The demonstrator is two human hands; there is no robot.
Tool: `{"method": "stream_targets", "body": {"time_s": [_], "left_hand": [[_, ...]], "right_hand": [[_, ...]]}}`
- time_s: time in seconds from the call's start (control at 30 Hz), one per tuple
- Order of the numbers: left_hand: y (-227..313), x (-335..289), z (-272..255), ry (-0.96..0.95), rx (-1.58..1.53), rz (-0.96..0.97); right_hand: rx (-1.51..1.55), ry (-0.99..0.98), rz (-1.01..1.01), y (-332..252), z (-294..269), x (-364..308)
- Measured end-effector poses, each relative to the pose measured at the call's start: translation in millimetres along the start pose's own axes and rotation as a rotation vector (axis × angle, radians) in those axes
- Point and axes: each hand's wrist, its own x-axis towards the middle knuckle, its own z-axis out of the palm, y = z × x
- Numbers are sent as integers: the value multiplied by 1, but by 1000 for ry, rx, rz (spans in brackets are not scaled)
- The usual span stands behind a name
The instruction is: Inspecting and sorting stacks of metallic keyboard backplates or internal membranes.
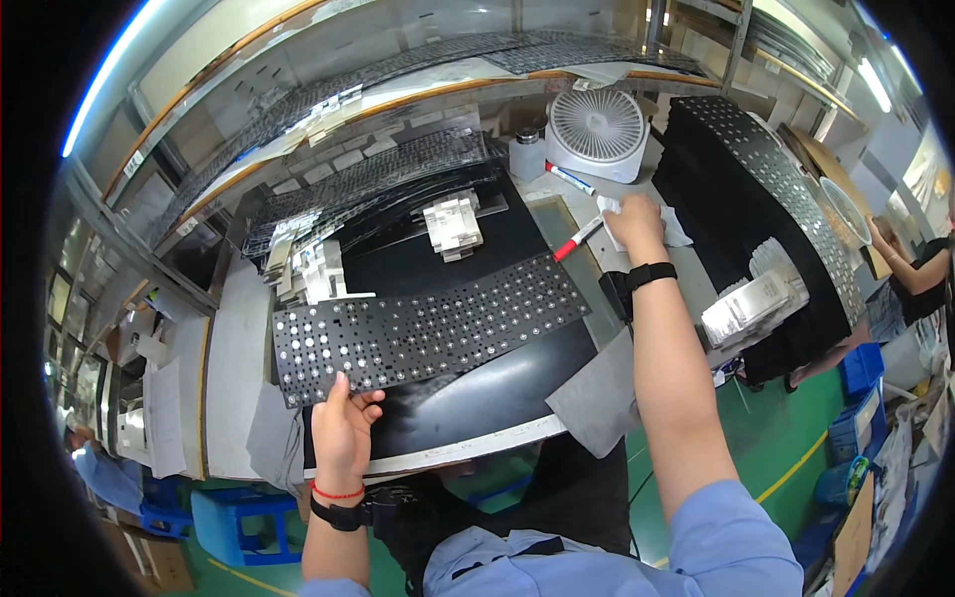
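Note:
A black flexible sheet (pixel 428 333), dotted with rows of silver discs and small holes, lies across the dark work mat. My left hand (pixel 343 423) grips its near left edge, thumb on top and the other fingers curled below. Out to the right, my right hand (pixel 637 221) is closed on a crumpled white tissue (pixel 676 227) in front of the fan. A red-capped white marker (pixel 579 240) lies just left of that hand, and a blue-and-white marker (pixel 570 179) lies beyond it. What the right fingertips press on is partly hidden.
A white fan (pixel 597 129) and a small bottle (pixel 526 156) stand at the back. Stacks of silvery strips (pixel 453 226) lie on the bench, with another bundle (pixel 756 303) at right. A grey cloth (pixel 597 398) hangs over the front edge. Another person's arm (pixel 900 261) shows far right.

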Motion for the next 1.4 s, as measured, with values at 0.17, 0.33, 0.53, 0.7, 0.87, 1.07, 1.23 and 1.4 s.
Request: {"method": "stream_targets", "body": {"time_s": [0.17,0.33,0.53,0.7,0.87,1.07,1.23,1.4], "left_hand": [[-11,-10,-20,-23,52,15],[-29,-5,-32,-102,14,52],[-30,-9,-39,-80,21,51],[-30,-8,-37,-84,18,48],[-33,-7,-37,-55,65,75],[-34,-7,-41,-50,-31,84],[-32,-9,-42,-37,-24,85],[-27,-11,-36,-4,-126,155]], "right_hand": [[-40,-150,65,5,6,9],[255,284,-119,22,14,37],[731,366,-209,-47,-32,18],[776,256,-296,-74,-31,35],[577,164,-447,-103,-10,48],[15,349,-596,-129,13,72],[-318,402,-791,-128,26,88],[-385,290,-796,-129,39,94]]}}
